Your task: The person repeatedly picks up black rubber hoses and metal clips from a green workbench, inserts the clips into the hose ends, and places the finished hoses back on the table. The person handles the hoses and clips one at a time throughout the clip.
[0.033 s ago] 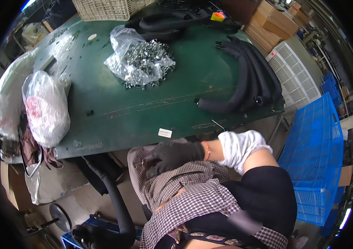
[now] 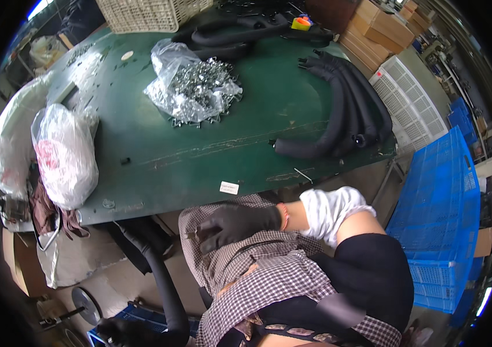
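My right hand (image 2: 239, 224), in a dark glove, lies over the checked apron (image 2: 278, 269) on my lap, just below the table's near edge. Its fingers are curled toward the thumb around something small and greyish that I cannot make out. At the lower left, a long black foam-covered tube (image 2: 168, 295) curves down beside the apron. A dark shape at its lower end may be my left hand, but shadow and the picture's rim hide its fingers. Closest to my right hand on the green table (image 2: 200, 165) lies a small white label (image 2: 229, 188).
An open plastic bag (image 2: 168, 87) spills metal clips (image 2: 208, 84) mid-table. Black padded tubes (image 2: 344, 110) lie to the right, with more behind. Filled plastic bags (image 2: 64, 159) stand left. A beige basket (image 2: 139, 14) is at the back; blue crates (image 2: 437, 214) stand right.
The view has shifted slightly, so the things on the table sit a little differently in the picture. My right hand keeps nearly the same place and curled pose on the apron.
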The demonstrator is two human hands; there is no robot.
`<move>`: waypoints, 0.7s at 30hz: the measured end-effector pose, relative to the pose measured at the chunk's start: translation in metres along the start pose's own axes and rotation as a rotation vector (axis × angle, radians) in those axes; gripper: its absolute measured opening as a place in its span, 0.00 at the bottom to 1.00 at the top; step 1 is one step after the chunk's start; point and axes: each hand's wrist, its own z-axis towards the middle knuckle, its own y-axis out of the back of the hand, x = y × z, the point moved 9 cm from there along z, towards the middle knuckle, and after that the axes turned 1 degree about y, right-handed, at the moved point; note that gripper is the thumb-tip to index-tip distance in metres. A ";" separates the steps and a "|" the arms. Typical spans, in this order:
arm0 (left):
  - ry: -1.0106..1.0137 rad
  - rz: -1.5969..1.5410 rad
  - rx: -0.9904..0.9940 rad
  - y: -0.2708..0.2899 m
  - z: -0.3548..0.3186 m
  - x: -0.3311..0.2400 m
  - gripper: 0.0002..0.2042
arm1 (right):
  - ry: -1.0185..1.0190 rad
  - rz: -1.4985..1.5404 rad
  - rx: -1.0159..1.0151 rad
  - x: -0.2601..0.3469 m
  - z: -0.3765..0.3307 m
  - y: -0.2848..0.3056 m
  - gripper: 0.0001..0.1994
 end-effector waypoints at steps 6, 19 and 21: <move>-0.042 -0.406 0.231 -0.098 -0.001 -0.021 0.17 | 0.149 0.642 0.147 0.016 0.016 -0.064 0.21; -0.085 -1.212 0.765 -0.194 -0.031 -0.113 0.24 | 0.260 0.855 -0.485 0.025 -0.054 0.098 0.36; -0.085 -1.003 1.062 -0.221 -0.055 -0.090 0.30 | 0.185 0.462 -0.794 0.022 -0.124 0.159 0.23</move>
